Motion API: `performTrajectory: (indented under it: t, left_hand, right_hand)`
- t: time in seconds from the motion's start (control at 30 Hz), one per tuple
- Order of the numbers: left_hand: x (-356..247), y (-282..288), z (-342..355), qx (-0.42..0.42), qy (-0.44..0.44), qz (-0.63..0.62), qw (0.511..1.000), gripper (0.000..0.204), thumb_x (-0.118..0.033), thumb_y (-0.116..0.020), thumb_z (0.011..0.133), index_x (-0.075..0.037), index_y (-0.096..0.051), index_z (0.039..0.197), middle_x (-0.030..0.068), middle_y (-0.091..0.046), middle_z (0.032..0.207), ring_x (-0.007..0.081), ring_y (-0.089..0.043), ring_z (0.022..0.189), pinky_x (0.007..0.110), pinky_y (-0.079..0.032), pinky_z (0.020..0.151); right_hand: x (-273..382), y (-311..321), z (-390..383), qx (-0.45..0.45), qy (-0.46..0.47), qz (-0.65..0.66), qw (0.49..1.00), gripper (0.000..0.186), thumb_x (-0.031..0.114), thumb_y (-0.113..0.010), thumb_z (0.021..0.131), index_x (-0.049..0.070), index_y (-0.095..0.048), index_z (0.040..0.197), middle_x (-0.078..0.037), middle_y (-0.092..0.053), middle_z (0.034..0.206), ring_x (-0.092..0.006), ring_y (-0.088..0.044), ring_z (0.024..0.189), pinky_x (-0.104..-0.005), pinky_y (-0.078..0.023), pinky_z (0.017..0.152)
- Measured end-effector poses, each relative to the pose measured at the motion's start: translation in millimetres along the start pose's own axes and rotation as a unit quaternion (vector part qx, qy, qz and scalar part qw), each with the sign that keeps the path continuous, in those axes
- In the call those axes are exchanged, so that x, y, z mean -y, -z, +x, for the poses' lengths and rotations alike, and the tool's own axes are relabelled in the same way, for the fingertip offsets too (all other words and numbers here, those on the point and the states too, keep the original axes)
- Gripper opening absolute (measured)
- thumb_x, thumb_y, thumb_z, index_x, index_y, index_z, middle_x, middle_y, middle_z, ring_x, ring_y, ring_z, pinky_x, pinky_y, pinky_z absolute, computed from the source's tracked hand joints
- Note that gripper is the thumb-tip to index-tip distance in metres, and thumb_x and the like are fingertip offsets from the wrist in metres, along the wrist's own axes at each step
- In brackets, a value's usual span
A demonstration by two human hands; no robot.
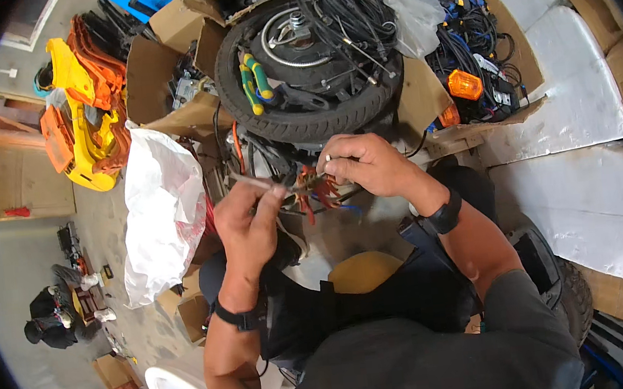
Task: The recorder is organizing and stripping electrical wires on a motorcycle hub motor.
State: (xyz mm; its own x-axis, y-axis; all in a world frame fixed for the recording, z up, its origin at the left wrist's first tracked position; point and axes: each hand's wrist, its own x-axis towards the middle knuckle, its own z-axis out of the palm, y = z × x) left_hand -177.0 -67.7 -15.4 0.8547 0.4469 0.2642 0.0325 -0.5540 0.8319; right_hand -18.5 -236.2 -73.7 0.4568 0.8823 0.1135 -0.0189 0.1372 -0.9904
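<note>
My left hand [242, 221] is closed in a pinch, with a thin greyish strip [251, 180] poking out past the fingers. Opposite it, my right hand [370, 164] pinches a thin piece with a small pale tip [328, 158]; its kind cannot be made out. Between the two hands hangs a cluster of wires [317, 192] with red-orange and blue ends. Just beyond them lies a wheel with a black tyre [312, 124]. Pliers with green and yellow handles [251, 87] rest on the wheel, beside a coil of black cables [353, 15].
A crumpled white bag [161, 210] stands left of my hands. Orange and yellow plastic panels [85, 135] are stacked farther left. An open carton [515, 32] at the right holds wiring and an orange lamp [465, 84]. White foam blocks [567, 202] line the right side. Another person [54, 313] is far left.
</note>
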Motion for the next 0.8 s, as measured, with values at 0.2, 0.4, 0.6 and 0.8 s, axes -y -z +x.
performTrajectory:
  t: [0.2,0.4,0.6,0.8]
  left_hand:
    - [8.6,-0.6,6.9,0.063,0.127,-0.024,0.990,0.013,-0.008,-0.067,0.088,0.002,-0.064,0.080,0.0033,-0.063,0.071,0.0099,-0.056,0.064,0.025,-0.043,0.060]
    - [18.9,-13.5,10.6,0.048,0.131,-0.194,0.971,0.013,-0.008,-0.063,0.093,0.001,-0.064,0.084,0.0052,-0.066,0.077,0.0101,-0.059,0.067,0.023,-0.046,0.059]
    - [18.1,-17.5,21.3,0.080,0.127,-0.221,0.964,0.014,-0.011,-0.062,0.094,0.000,-0.065,0.087,0.0078,-0.067,0.081,0.0138,-0.062,0.071,0.027,-0.048,0.063]
    - [-4.9,-28.8,34.8,0.134,-0.006,-0.096,0.986,0.007,-0.004,-0.067,0.088,0.003,-0.068,0.090,0.0083,-0.067,0.095,0.0152,-0.060,0.083,0.026,-0.047,0.076]
  right_hand:
    - [10.9,7.0,-1.3,-0.041,0.040,-0.053,0.997,0.017,0.015,-0.061,0.093,-0.002,-0.066,0.095,-0.004,-0.061,0.079,-0.0085,-0.057,0.071,-0.0268,-0.046,0.066]
    - [15.0,6.8,-4.0,-0.033,0.005,-0.011,0.999,0.017,0.015,-0.061,0.094,-0.002,-0.066,0.093,-0.002,-0.060,0.074,-0.0086,-0.056,0.071,-0.0259,-0.047,0.067]
    - [7.7,11.3,-0.5,-0.041,-0.029,0.008,0.999,0.020,0.015,-0.059,0.095,-0.002,-0.067,0.101,-0.004,-0.066,0.078,-0.0073,-0.058,0.071,-0.0260,-0.047,0.063]
    - [8.2,8.4,1.1,0.007,-0.056,-0.028,0.998,0.021,0.014,-0.059,0.095,-0.002,-0.066,0.106,-0.007,-0.067,0.081,-0.0079,-0.062,0.067,-0.0257,-0.050,0.060]
